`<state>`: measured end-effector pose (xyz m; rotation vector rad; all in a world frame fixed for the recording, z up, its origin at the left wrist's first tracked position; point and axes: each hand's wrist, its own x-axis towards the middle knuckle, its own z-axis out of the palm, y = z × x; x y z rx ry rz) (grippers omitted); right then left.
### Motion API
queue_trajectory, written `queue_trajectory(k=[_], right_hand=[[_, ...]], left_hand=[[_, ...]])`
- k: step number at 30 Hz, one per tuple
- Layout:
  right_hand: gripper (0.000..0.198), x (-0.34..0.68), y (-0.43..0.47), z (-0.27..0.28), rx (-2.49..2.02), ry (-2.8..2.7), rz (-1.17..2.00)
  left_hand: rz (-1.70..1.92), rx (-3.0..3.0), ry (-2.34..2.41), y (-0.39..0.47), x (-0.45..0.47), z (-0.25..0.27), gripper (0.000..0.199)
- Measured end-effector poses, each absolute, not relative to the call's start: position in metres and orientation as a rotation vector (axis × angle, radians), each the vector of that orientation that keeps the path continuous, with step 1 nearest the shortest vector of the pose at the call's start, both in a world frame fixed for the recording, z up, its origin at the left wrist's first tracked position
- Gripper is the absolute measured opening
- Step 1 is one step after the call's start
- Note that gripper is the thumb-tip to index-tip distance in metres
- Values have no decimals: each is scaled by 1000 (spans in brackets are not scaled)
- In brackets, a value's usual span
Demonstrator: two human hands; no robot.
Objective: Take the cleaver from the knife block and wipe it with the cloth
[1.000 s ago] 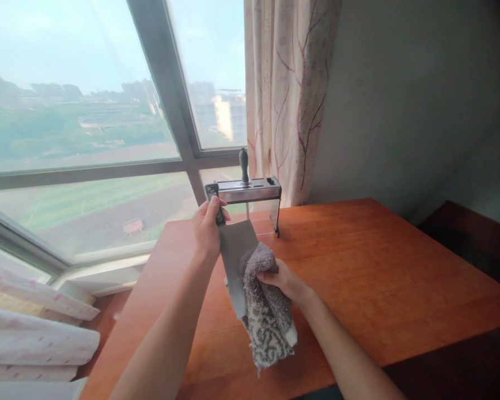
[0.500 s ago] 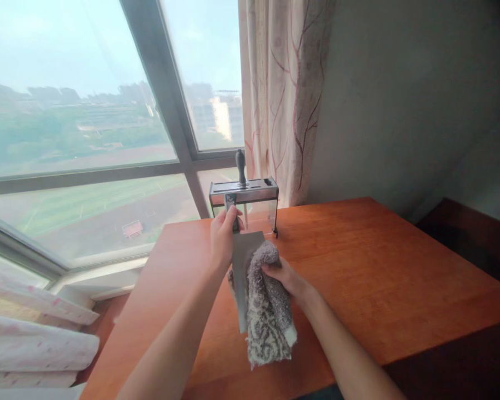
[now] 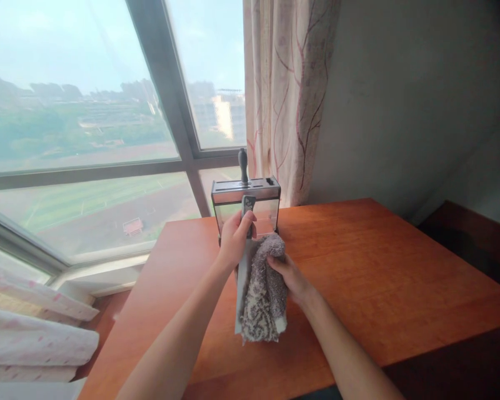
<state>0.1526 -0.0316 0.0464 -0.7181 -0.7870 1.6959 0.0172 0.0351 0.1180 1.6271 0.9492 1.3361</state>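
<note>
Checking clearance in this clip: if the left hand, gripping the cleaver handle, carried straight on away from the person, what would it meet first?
Most likely the knife rack. It stands just beyond the left hand holding the cleaver, whose handle overlaps the rack's front in this view. The gap between them cannot be judged.

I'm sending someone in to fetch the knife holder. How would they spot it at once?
Go to the orange-brown wooden table by the window. At its far edge, beside the patterned curtain, stands the knife holder, a shiny metal box. One dark handle sticks up from its top, and nothing else stands on the table.
</note>
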Motion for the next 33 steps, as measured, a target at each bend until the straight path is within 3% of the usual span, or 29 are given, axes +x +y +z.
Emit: queue_trajectory(k=[21,28,33], right_hand=[[39,152,-38,48,-761,-1122,1809],[45,151,-40,49,-760,-1105,1860],[38,151,-40,47,-766,-1060,1798]], left_hand=[[1878,1104,979,59,-32,142,32],[1733,1176,966,61,-24,134,30],[1569,1306,913,52,-4,130,31]])
